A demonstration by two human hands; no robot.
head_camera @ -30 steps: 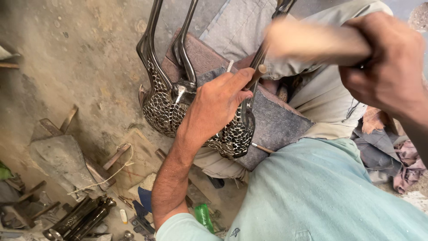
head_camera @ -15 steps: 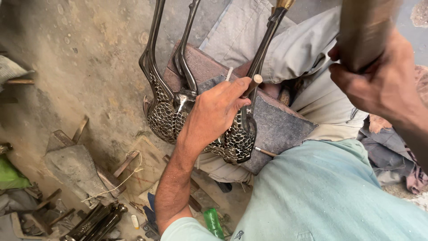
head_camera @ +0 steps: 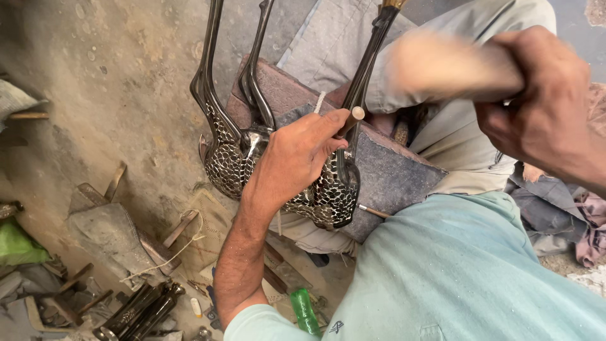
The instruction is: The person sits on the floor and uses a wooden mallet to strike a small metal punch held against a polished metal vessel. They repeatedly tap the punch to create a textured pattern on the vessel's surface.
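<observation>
**Metal bird figures getting chiselled, mallet mid-swing**

Metal, dark and shiny, with a scale pattern cut all over the bodies: that's the pair of long-necked bird figures (head_camera: 278,170) lying across a padded block (head_camera: 391,177) on the person's lap, necks pointing to the far side of the scene.

Left hand (head_camera: 293,164) has a closed grip on a small chisel (head_camera: 349,123), tip set against the neck of the right-hand bird, just above its body. Fingers wrap all the way round, no gap showing.

Right hand (head_camera: 543,110) is clamped tight around a wooden mallet (head_camera: 454,66). What changed: half a second ago the mallet was lifted high and stood nearly upright; now it's swung down and lies crosswise, blurred, with its head near the chisel's butt end. I can't tell if it's touching. The left hand and the birds have barely moved. My read is that it's one blow in a run of them, punching detail into the metal.

Down on the dusty floor (head_camera: 113,95), near left, there's a bundle of dark rods (head_camera: 142,309), scrap wood, plus a green bottle (head_camera: 305,311) by the elbow.
</observation>
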